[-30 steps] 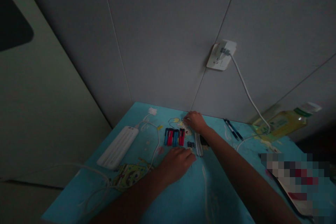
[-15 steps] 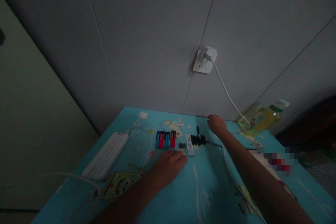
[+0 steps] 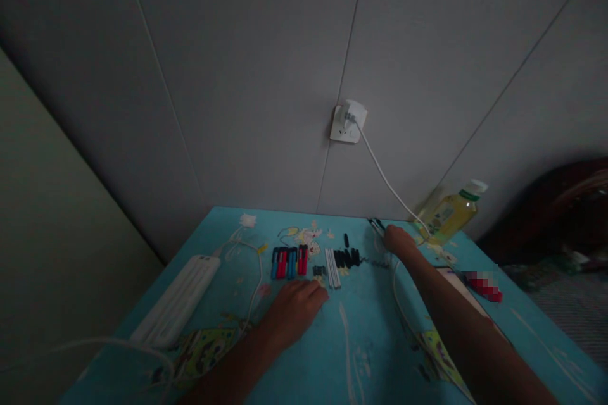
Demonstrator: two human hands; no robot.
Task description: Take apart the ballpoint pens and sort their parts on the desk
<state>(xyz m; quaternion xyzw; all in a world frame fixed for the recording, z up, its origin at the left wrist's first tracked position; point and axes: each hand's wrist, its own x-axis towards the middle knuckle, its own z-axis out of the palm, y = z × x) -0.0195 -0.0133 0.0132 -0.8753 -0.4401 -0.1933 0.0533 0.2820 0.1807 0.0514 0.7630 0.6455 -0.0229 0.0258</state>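
My left hand [image 3: 297, 307] rests on the blue tabletop with its fingers loosely bent and nothing visible in them. Just beyond it lie a row of red and blue pen parts [image 3: 289, 262], some small dark grey pieces [image 3: 319, 271] and several thin white pen refills [image 3: 332, 269]. Short black pen parts [image 3: 346, 258] are lined up to the right of these, with small springs [image 3: 375, 262] trailing farther right. Near the wall, my right hand [image 3: 398, 240] is closed over the near ends of slim dark-and-white pens [image 3: 377, 225]; its fingertips are partly hidden.
A white power strip [image 3: 175, 300] and cables occupy the left side. A bottle of yellow liquid [image 3: 451, 215] stands at the back right. A phone-like slab [image 3: 468, 291] lies partly under my right forearm. A charger [image 3: 352, 115] is plugged into the wall.
My right hand has drawn back from the wall toward me, and the pens at its fingertips now show. My left hand stays on the table. The whole view has shifted slightly.
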